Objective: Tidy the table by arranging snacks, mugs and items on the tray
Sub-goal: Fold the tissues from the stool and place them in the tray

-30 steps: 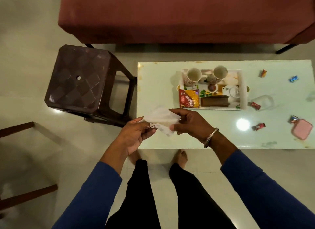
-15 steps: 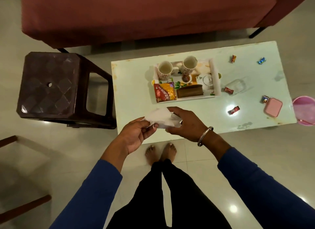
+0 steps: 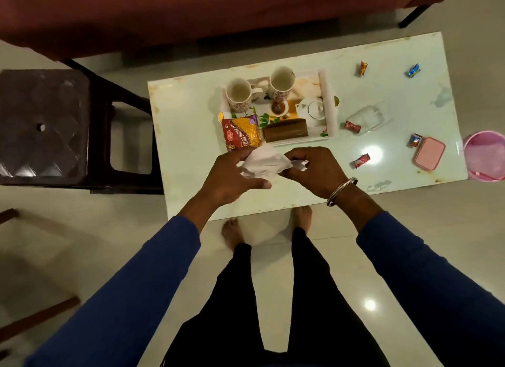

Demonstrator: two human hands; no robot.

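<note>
Tray (image 3: 329, 108) loaded — mugs, snack pack. Tissue (image 3: 263, 163) pinched between left hand (image 3: 232, 179) and right hand (image 3: 318, 171) — likely folding it before placing.

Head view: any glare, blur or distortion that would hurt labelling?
Head view: dim, warm light; one lamp glare spot on the glossy table beside a red candy, another on the floor. Wide-angle bending curves the table edges. Slightly soft overall; the tissue gripped by left hand and right hand stays readable.
</note>
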